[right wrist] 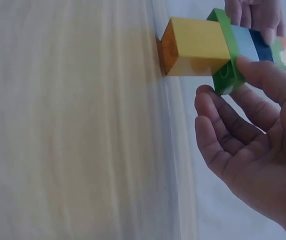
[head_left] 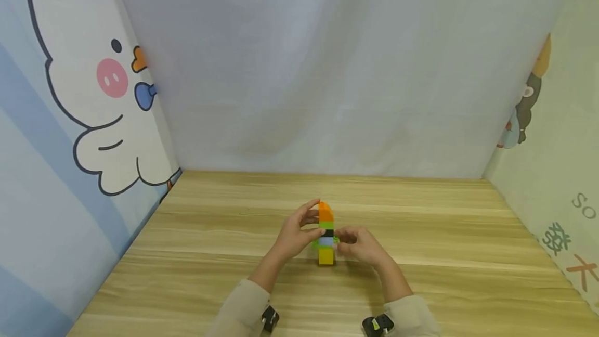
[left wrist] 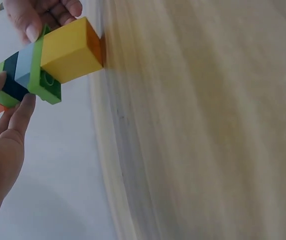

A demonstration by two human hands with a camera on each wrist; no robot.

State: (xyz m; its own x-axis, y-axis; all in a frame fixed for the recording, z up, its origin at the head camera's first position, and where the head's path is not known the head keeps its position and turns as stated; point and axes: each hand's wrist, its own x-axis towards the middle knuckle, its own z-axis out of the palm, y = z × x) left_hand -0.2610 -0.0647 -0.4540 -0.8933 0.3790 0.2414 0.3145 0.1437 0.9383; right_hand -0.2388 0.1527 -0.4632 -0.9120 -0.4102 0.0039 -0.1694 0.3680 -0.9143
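Note:
A tower of toy building blocks (head_left: pixel 326 256) stands upright on the table. From the bottom it has a yellow block (left wrist: pixel 72 49), a wider green plate (left wrist: pixel 36 70), a light blue block (right wrist: pixel 245 43), a dark block (head_left: pixel 329 233), a green layer and an orange curved top (head_left: pixel 325 212). My left hand (head_left: pixel 296 233) pinches the upper part from the left, thumb on the dark block. My right hand (head_left: pixel 362 246) is at the other side; its thumb and index finger (right wrist: pixel 260 107) grip around the green plate's end and the light blue block, the other fingers curled loosely.
The wood-grain table (head_left: pixel 210 254) spreads around the tower on all sides. A pale curtain (head_left: pixel 327 66) hangs behind it. Cartoon-printed panels (head_left: pixel 84 92) stand at the left and right edges. Dark wrist devices (head_left: pixel 378 325) sit at both sleeves.

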